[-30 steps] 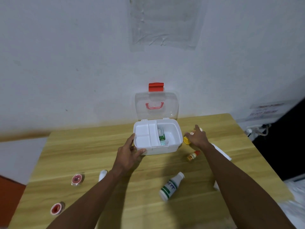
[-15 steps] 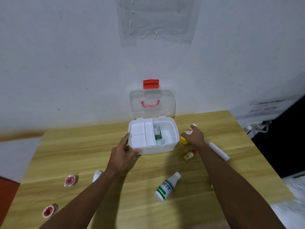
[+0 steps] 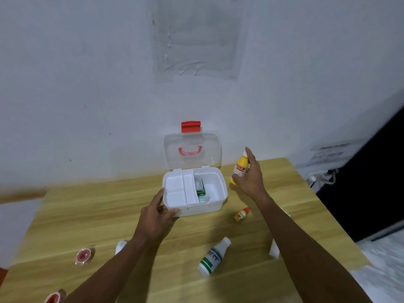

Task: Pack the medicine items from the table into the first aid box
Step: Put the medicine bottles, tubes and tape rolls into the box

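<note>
A white first aid box (image 3: 215,205) stands open at the back of the wooden table, its clear lid (image 3: 192,150) upright with a red latch. A green-and-white carton (image 3: 200,190) lies inside its right compartment. My left hand (image 3: 156,212) holds the box's front left corner. My right hand (image 3: 251,176) is raised just right of the box, gripping a yellow bottle (image 3: 240,167) with a white cap. On the table lie a small orange bottle (image 3: 241,214), a white bottle with green bands (image 3: 213,258) and two red-centred tape rolls (image 3: 84,255) (image 3: 53,297).
The wooden table (image 3: 91,215) stands against a white wall. A white roll (image 3: 120,247) peeks out beside my left forearm and a white object (image 3: 274,250) lies beside my right forearm. A dark opening and a cable (image 3: 323,177) are off the table's right edge.
My right hand has lifted the yellow bottle off the table and tipped it upright beside the box. My left hand stays on the box corner. The camera moved slightly.
</note>
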